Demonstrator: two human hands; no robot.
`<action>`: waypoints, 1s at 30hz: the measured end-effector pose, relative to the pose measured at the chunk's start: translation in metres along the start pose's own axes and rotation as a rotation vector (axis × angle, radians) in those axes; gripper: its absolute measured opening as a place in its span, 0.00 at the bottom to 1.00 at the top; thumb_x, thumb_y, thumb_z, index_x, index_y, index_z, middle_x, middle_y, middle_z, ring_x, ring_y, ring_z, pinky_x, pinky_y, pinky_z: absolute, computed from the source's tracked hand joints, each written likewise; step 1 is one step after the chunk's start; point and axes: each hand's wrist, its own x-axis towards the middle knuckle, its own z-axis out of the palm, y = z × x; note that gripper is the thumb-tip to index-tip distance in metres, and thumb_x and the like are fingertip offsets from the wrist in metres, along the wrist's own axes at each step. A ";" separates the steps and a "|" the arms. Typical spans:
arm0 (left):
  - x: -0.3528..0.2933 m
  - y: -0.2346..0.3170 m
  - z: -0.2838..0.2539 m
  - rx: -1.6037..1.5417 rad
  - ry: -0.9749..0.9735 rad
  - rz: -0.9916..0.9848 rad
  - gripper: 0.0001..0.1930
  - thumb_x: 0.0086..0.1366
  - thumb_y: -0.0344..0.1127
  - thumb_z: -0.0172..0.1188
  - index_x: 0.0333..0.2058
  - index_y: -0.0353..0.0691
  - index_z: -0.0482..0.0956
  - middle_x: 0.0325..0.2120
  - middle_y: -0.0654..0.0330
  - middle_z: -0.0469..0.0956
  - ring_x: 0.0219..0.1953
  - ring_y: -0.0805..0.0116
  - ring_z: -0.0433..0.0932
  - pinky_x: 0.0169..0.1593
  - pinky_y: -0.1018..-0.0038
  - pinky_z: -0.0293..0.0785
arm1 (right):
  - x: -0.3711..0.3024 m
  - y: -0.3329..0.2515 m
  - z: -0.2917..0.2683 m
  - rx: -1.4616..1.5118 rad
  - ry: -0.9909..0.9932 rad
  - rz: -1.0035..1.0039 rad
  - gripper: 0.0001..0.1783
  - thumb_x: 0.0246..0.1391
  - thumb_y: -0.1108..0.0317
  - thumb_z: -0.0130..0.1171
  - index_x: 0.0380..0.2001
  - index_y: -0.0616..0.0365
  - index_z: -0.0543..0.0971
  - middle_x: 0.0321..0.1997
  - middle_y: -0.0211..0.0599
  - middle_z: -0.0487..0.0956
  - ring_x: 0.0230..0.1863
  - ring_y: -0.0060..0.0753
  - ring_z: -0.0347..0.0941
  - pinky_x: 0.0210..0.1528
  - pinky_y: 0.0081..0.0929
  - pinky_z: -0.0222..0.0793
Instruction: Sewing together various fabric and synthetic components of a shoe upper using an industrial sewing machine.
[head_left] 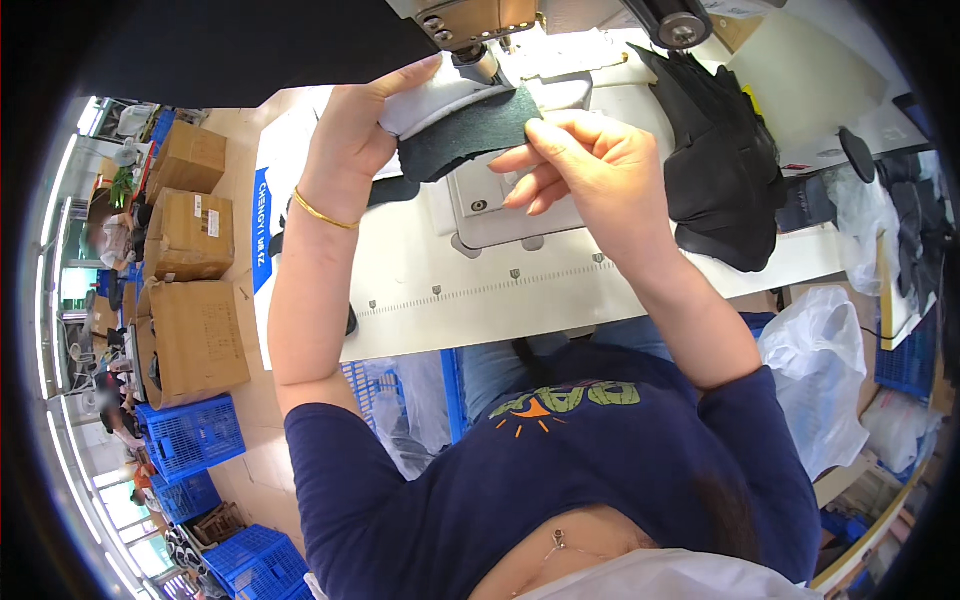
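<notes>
My left hand (350, 135) grips a folded piece of dark felt-like fabric with a white lining (465, 125), holding it just under the head of a sewing machine (480, 20). The thumb reaches over the white part. My right hand (590, 165) pinches the right edge of the same dark piece, fingers curled below it. Both hands hover over the machine's grey metal bed plate (490, 215) on the white table (450, 290). A gold bangle sits on my left wrist.
A heap of black fabric pieces (725, 160) lies on the table to the right. Cardboard boxes (190, 290) and blue plastic crates (190, 435) stand on the floor at left. White plastic bags (815, 370) hang at right.
</notes>
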 end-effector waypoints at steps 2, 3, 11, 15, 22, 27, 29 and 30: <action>0.005 0.002 -0.001 -0.018 0.003 -0.013 0.13 0.65 0.32 0.63 0.46 0.34 0.78 0.41 0.54 0.81 0.43 0.65 0.81 0.49 0.72 0.78 | 0.001 -0.001 0.002 -0.012 0.017 -0.013 0.13 0.66 0.69 0.52 0.31 0.67 0.80 0.32 0.44 0.85 0.24 0.24 0.82 0.25 0.17 0.76; 0.007 0.003 -0.002 -0.026 0.006 -0.026 0.13 0.65 0.32 0.63 0.46 0.34 0.78 0.41 0.54 0.81 0.43 0.64 0.81 0.49 0.72 0.78 | 0.001 0.000 0.003 -0.015 0.018 -0.013 0.13 0.66 0.69 0.52 0.31 0.67 0.80 0.32 0.44 0.85 0.24 0.24 0.82 0.25 0.17 0.76; -0.025 -0.038 0.005 0.604 0.186 1.005 0.25 0.57 0.40 0.73 0.50 0.36 0.78 0.53 0.51 0.73 0.56 0.57 0.72 0.57 0.59 0.71 | -0.001 0.003 0.004 0.029 0.036 -0.029 0.14 0.66 0.70 0.51 0.31 0.66 0.81 0.30 0.39 0.85 0.26 0.23 0.82 0.27 0.17 0.76; -0.043 -0.035 -0.006 1.247 -0.021 1.477 0.21 0.52 0.27 0.64 0.48 0.38 0.82 0.48 0.56 0.80 0.48 0.58 0.79 0.51 0.66 0.75 | -0.003 0.004 0.004 0.014 0.041 -0.044 0.13 0.66 0.69 0.52 0.33 0.66 0.82 0.31 0.39 0.85 0.28 0.23 0.82 0.30 0.18 0.76; -0.039 -0.034 0.009 1.255 -0.093 1.599 0.21 0.49 0.26 0.62 0.46 0.39 0.84 0.46 0.60 0.82 0.46 0.65 0.81 0.45 0.72 0.80 | -0.008 0.022 0.014 -0.038 0.094 -0.213 0.12 0.64 0.70 0.55 0.43 0.68 0.82 0.32 0.31 0.84 0.33 0.12 0.75 0.35 0.16 0.72; -0.042 -0.032 0.018 1.355 -0.060 1.611 0.20 0.48 0.29 0.63 0.43 0.38 0.84 0.44 0.61 0.82 0.45 0.66 0.81 0.43 0.73 0.81 | -0.007 0.025 0.020 -0.077 0.126 -0.202 0.10 0.62 0.71 0.58 0.41 0.66 0.82 0.25 0.21 0.77 0.27 0.09 0.64 0.27 0.16 0.62; -0.044 -0.033 0.020 1.356 -0.054 1.594 0.20 0.48 0.29 0.63 0.43 0.38 0.85 0.43 0.61 0.82 0.45 0.66 0.81 0.43 0.73 0.81 | -0.006 0.028 0.021 -0.085 0.132 -0.218 0.09 0.62 0.71 0.57 0.40 0.66 0.82 0.24 0.21 0.76 0.27 0.09 0.63 0.26 0.16 0.61; -0.045 -0.033 0.020 1.357 -0.045 1.579 0.19 0.47 0.29 0.63 0.42 0.38 0.85 0.43 0.60 0.82 0.45 0.66 0.81 0.43 0.73 0.81 | -0.006 0.029 0.022 -0.094 0.136 -0.236 0.09 0.63 0.71 0.57 0.39 0.66 0.82 0.23 0.21 0.75 0.26 0.09 0.62 0.25 0.17 0.60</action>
